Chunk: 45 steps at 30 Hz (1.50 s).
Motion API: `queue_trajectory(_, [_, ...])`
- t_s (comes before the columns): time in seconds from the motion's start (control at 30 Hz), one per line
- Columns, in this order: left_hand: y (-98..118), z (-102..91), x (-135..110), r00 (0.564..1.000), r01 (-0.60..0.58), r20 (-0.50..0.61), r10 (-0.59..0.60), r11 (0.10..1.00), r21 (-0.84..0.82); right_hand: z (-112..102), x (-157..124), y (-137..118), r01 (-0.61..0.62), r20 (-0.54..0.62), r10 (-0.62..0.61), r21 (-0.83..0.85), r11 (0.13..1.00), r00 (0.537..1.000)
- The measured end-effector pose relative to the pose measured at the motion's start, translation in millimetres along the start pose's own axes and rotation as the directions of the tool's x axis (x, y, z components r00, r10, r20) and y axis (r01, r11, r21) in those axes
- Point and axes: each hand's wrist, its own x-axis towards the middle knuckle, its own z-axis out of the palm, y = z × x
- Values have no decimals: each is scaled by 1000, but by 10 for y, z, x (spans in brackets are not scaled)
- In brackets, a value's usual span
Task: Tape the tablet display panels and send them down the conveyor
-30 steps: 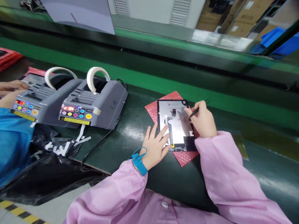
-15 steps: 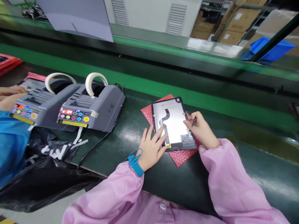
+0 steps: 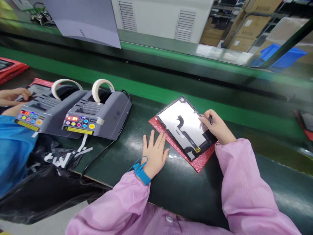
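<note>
Bench (image 3: 186,192): a dark, glossy surface is seen, with the work laid near its middle, on the near side of the green belt.
Tape dispensers (image 3: 102,112): two grey machines are set side by side well to the left, apart from the work. A co-worker's hand (image 3: 12,94) is seen beyond them.
Bubble pad (image 3: 202,162): the red sheet is spread flat under the panel, and it is judged best kept there as cushioning.
Display panel (image 3: 174,116): it is laid back-up and skewed on the pad, with a black flex cable (image 3: 181,122) exposed across its pale back. Pressure on that cable is probably to be avoided.
Left hand (image 3: 154,153): it is laid flat and open on the bench with the fingers spread and nothing held. The fingertips are at the pad's near-left edge. The panel is not pinned by it, so a steadying touch may be wanted.
Right hand (image 3: 216,128): it is curled shut round the tool at the panel's far-right edge.
Slim dark tool (image 3: 210,120): only a short part is shown, and the tip cannot be made out. Light force and a shallow angle are judged wise.
</note>
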Motion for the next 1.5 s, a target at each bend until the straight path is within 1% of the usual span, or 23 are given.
queue_trajectory(0.13, [14, -2, 1, 1000, 12, 4, -12, 999, 48, -61, 195, 53, 66, 94, -53, -136, 989, 994])
queue_trajectory(0.23, [4, 39, 10, 999, 39, -13, -38, 996, 74, -40, 319, 163, 66, 109, -44, -208, 976, 993])
queue_trajectory(0.3, [-10, 70, 17, 996, 83, -40, -80, 993, 81, 5, 369, 236, 60, 103, -37, -229, 972, 994])
queue_trajectory(0.37, [-22, 90, 23, 993, 101, -61, -96, 992, 71, 52, 383, 274, 74, 105, -49, -250, 965, 993])
queue_trajectory(0.4, [-26, 94, 24, 994, 95, -65, -91, 993, 62, 71, 379, 274, 87, 100, -60, -282, 956, 993])
queue_trajectory(0.47, [-31, 92, 24, 995, 74, -66, -71, 996, 47, 99, 354, 246, 82, 58, -64, -401, 913, 996])
queue_trajectory(0.53, [-31, 86, 21, 996, 65, -64, -63, 997, 38, 118, 323, 196, 17, 0, -20, -507, 862, 1000])
queue_trajectory(0.57, [-31, 83, 19, 996, 66, -64, -64, 997, 35, 124, 310, 171, -27, -11, 25, -521, 853, 1000])
queue_trajectory(0.63, [-30, 82, 15, 996, 70, -66, -67, 997, 31, 136, 294, 133, -99, 26, 129, -496, 862, 991])
queue_trajectory(0.7, [-29, 84, 12, 996, 71, -65, -69, 997, 32, 144, 289, 116, -132, 92, 197, -470, 873, 976])
queue_trajectory(0.77, [-31, 84, 9, 996, 68, -59, -66, 997, 37, 152, 289, 116, -120, 127, 198, -457, 881, 972])
queue_trajectory(0.87, [-38, 79, 5, 997, 65, -50, -63, 997, 37, 162, 277, 121, -71, 165, 149, -402, 913, 975])
queue_trajectory(0.93, [-44, 75, 3, 997, 64, -49, -63, 997, 31, 169, 252, 107, -65, 155, 134, -383, 921, 979])
queue_trajectory(0.97, [-47, 74, 1, 997, 63, -49, -61, 998, 28, 174, 234, 93, -73, 129, 134, -392, 917, 983])
queue_trajectory(1.07, [-50, 76, -7, 997, 58, -50, -57, 998, 22, 200, 168, 28, -131, 61, 172, -422, 897, 983])
queue_trajectory(1.17, [-48, 78, -15, 997, 53, -50, -52, 998, 18, 212, 150, -58, -153, 75, 190, -342, 927, 979])
queue_trajectory(1.2, [-48, 74, -16, 997, 54, -50, -53, 998, 17, 195, 180, -86, -149, 77, 179, -295, 944, 981])
queue_trajectory(1.27, [-53, 55, -16, 997, 55, -46, -54, 998, 10, 100, 324, -129, -139, 23, 148, -214, 967, 989])
queue_trajectory(1.33, [-70, 20, -13, 999, 33, -39, -33, 999, -9, -78, 583, -141, -112, -91, 97, -169, 979, 991])
queue_trajectory(1.37, [-82, -1, -10, 999, -10, -31, 9, 1000, -27, -192, 745, -133, -76, -161, 50, -156, 985, 986])
queue_trajectory(1.4, [-96, -22, -7, 996, -82, -20, 81, 995, -51, -315, 918, -118, -20, -220, -19, -173, 985, 975])
queue_trajectory(1.43, [-112, -41, -4, 983, -183, -9, 183, 980, -80, -439, 1088, -96, 4, -255, -53, -191, 982, 965])
queue_trajectory(1.5, [-141, -70, 2, 919, -388, 11, 393, 911, -140, -669, 1382, -41, 51, -261, -109, -222, 974, 959])
